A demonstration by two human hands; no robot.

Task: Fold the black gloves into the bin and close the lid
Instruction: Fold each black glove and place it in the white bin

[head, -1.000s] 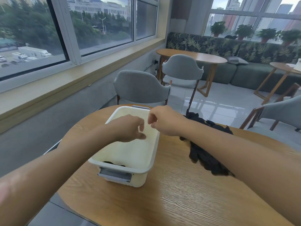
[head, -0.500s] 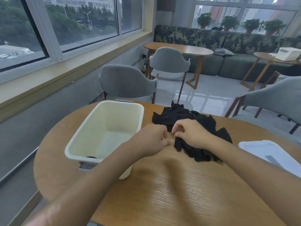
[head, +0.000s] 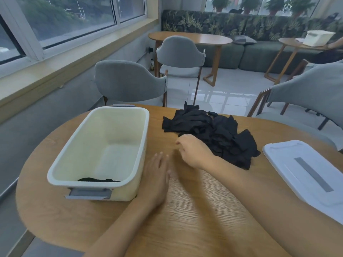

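The black gloves (head: 213, 134) lie in a loose heap on the round wooden table (head: 194, 210), toward its far side, between the bin (head: 104, 151) on the left and the lid (head: 306, 171) on the right; the heap touches neither. The right hand (head: 194, 151) sits at the near left edge of the pile, knuckles up and fingers curled down toward the fabric; whether it actually pinches a glove I cannot tell, since the fingertips are hidden and a little blurred. The left hand (head: 156, 175) lies flat on the tabletop just beside the bin's right wall, fingers straight and together, holding nothing.

The bin is a cream, rectangular tub standing open; a strip of black fabric (head: 98, 179) shows on its floor against the near wall, and grey latches sit at its near and far ends. The lid, white with a grey strip down its middle, rests flat near the table's right edge, well apart from the bin.

Beyond the table stand two grey upholstered chairs (head: 130, 80); a third grey chair (head: 306, 95) is at the right. Further back are another wooden table (head: 189, 37), a sofa with a leaf-patterned back (head: 241, 25), and a small side table carrying a white box (head: 319, 37); windows (head: 74, 13) run along the left wall.
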